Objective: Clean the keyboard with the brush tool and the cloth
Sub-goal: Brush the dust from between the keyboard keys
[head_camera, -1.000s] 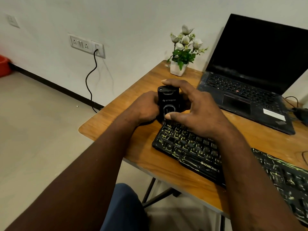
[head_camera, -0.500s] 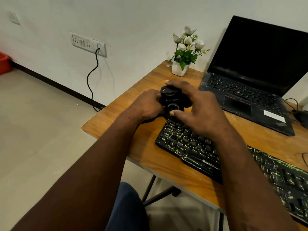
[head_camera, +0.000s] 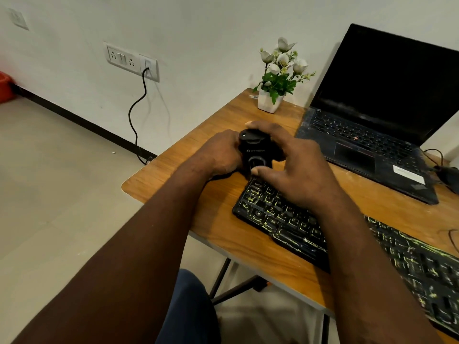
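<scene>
Head view: both hands meet on a black brush tool (head_camera: 254, 150) at the far left end of the keyboard (head_camera: 280, 214).
Left hand (head_camera: 219, 153): curled against the brush tool's left side, gripping it.
Right hand (head_camera: 298, 172): forefinger arched over the top of the brush tool and thumb on its lower front, pinching it between them.
Brush tool: upright, with a round ring on the front face and small lettering above it. Its foot is at the keyboard's top-left corner; whether it touches the keys cannot be told.
Keyboard: black with yellow-green legends, lying slantwise along the near edge of the table (head_camera: 173, 184), with the right forearm crossing above it.
Table: wooden top.
Laptop (head_camera: 372, 135): open, screen dark, behind the keyboard to the right.
Flowers (head_camera: 278, 78): white blooms in a white pot at the far edge, by the wall.
Socket (head_camera: 131, 60): on the wall, with a black cable (head_camera: 135, 115) plugged in and hanging to the floor.
</scene>
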Motion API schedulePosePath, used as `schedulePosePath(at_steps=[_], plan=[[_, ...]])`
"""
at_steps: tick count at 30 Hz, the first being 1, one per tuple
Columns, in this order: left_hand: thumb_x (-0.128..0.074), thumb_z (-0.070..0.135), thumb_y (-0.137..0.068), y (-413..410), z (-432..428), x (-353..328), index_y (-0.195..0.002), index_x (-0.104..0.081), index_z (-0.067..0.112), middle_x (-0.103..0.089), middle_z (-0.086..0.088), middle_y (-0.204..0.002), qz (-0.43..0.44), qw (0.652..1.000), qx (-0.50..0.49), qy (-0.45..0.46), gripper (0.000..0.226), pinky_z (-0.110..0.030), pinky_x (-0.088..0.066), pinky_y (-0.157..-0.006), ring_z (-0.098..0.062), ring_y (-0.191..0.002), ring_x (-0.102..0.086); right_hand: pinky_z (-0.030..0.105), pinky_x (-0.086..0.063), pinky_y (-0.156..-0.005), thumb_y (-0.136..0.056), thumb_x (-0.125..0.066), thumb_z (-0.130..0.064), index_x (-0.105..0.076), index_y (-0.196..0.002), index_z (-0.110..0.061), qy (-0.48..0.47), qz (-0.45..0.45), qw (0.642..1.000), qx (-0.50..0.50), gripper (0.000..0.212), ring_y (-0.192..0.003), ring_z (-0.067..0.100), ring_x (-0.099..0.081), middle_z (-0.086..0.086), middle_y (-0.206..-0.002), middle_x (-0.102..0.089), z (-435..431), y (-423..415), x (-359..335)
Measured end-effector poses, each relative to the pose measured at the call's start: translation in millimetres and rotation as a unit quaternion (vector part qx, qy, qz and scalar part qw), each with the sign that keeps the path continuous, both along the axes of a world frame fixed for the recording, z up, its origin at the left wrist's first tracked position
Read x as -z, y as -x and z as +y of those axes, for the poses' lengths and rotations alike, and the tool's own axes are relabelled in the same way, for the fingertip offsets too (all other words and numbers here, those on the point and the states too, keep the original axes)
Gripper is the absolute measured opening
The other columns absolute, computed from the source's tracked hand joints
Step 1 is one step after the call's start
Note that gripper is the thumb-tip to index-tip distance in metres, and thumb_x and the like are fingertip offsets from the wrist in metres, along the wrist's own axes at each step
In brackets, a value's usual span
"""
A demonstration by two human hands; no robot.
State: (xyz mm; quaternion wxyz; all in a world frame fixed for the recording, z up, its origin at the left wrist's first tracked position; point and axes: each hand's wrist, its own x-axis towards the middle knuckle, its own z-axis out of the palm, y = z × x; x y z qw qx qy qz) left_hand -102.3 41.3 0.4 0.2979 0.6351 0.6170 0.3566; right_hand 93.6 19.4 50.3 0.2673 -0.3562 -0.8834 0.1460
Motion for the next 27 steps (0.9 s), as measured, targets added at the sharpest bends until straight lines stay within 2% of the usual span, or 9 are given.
schedulePosePath(at_steps=[4, 6, 8, 10, 13, 17, 21, 24, 27], plan=[[-0.079, 0.003, -0.083, 0, -3, -1, -0.090, -0.075, 0.018, -0.077, -0.002, -0.087, -0.012, 1.000, 0.013, -0.001, 0.017, -0.041, -0.061, -0.081, -0.019, -0.085, -0.074, 0.012, -0.052, -0.078, -0.080, -0.087, -0.022, -0.042, -0.146, -0.052, -0.002, 0.020, 1.000, 0.015, 0.085, -0.099, 0.000, -0.063, -0.015, -0.123, -0.064, 3, 1, 0], [-0.066, -0.004, -0.093, 4, -1, 3, -0.113, -0.069, -0.003, -0.072, -0.008, -0.104, -0.014, 1.000, 0.003, -0.008, 0.021, -0.035, -0.061, -0.078, -0.011, -0.080, -0.074, 0.014, -0.056, -0.081, -0.079, -0.087, -0.019, -0.045, -0.144, -0.052, 0.043, 0.013, 0.998, -0.048, 0.084, -0.103, -0.002, -0.064, -0.019, -0.122, -0.064, -3, 2, 0], [-0.061, 0.001, -0.098, 4, 2, 4, -0.125, -0.062, -0.005, -0.067, -0.006, -0.106, -0.009, 1.000, -0.009, -0.009, 0.029, -0.028, -0.060, -0.073, -0.004, -0.075, -0.070, 0.019, -0.057, -0.084, -0.078, -0.088, -0.017, -0.047, -0.142, -0.053, 0.070, 0.015, 0.994, -0.080, 0.085, -0.106, -0.001, -0.065, -0.016, -0.126, -0.064, -5, -1, -1], [-0.071, 0.009, -0.089, 2, 4, 4, -0.107, -0.069, 0.010, -0.072, -0.006, -0.095, 0.010, 1.000, -0.008, -0.001, 0.018, -0.039, -0.062, -0.076, -0.020, -0.082, -0.073, 0.016, -0.056, -0.080, -0.077, -0.089, -0.017, -0.048, -0.143, -0.051, 0.076, 0.034, 0.994, -0.075, 0.085, -0.104, -0.001, -0.065, -0.014, -0.126, -0.063, -1, -3, -3], [-0.075, 0.005, -0.086, 0, 0, -1, -0.084, -0.070, 0.020, -0.074, -0.004, -0.081, 0.015, 1.000, -0.003, -0.004, 0.016, -0.034, -0.058, -0.065, -0.020, -0.073, -0.071, 0.016, -0.054, -0.083, -0.079, -0.087, -0.019, -0.045, -0.145, -0.051, 0.003, 0.015, 1.000, -0.015, 0.085, -0.103, 0.002, -0.063, -0.018, -0.121, -0.060, 3, 0, -3], [-0.072, 0.010, -0.091, 2, 0, 1, -0.103, -0.071, 0.007, -0.070, -0.004, -0.090, -0.020, 1.000, 0.016, -0.001, 0.012, -0.030, -0.058, -0.071, -0.020, -0.078, -0.069, 0.025, -0.059, -0.088, -0.078, -0.087, -0.017, -0.047, -0.145, -0.048, 0.060, 0.020, 0.995, -0.083, 0.084, -0.108, 0.003, -0.065, -0.014, -0.127, -0.064, 0, 0, 1], [-0.076, 0.012, -0.085, -1, -2, -2, -0.084, -0.071, 0.025, -0.074, -0.003, -0.081, 0.009, 1.000, 0.006, -0.002, 0.014, -0.039, -0.061, -0.067, -0.024, -0.074, -0.072, 0.022, -0.058, -0.089, -0.078, -0.087, -0.019, -0.047, -0.145, -0.047, 0.028, 0.058, 0.997, -0.045, 0.083, -0.107, 0.003, -0.066, -0.014, -0.127, -0.065, 6, -2, 1], [-0.072, 0.007, -0.090, -2, -3, -3, -0.084, -0.069, 0.018, -0.072, -0.005, -0.083, 0.031, 0.999, 0.003, -0.009, 0.013, -0.035, -0.055, -0.068, -0.027, -0.077, -0.070, 0.014, -0.054, -0.087, -0.079, -0.086, -0.018, -0.046, -0.145, -0.048, 0.006, 0.019, 0.999, -0.032, 0.083, -0.106, 0.002, -0.065, -0.019, -0.123, -0.063, 4, 1, 3], [-0.075, 0.009, -0.088, -1, -4, -3, -0.090, -0.069, 0.014, -0.072, -0.006, -0.088, 0.024, 1.000, 0.001, -0.006, 0.008, -0.039, -0.058, -0.073, -0.028, -0.081, -0.071, 0.031, -0.059, -0.091, -0.077, -0.088, -0.017, -0.049, -0.143, -0.047, 0.074, 0.048, 0.992, -0.085, 0.082, -0.108, 0.009, -0.067, -0.011, -0.127, -0.064, 4, -3, 2]])
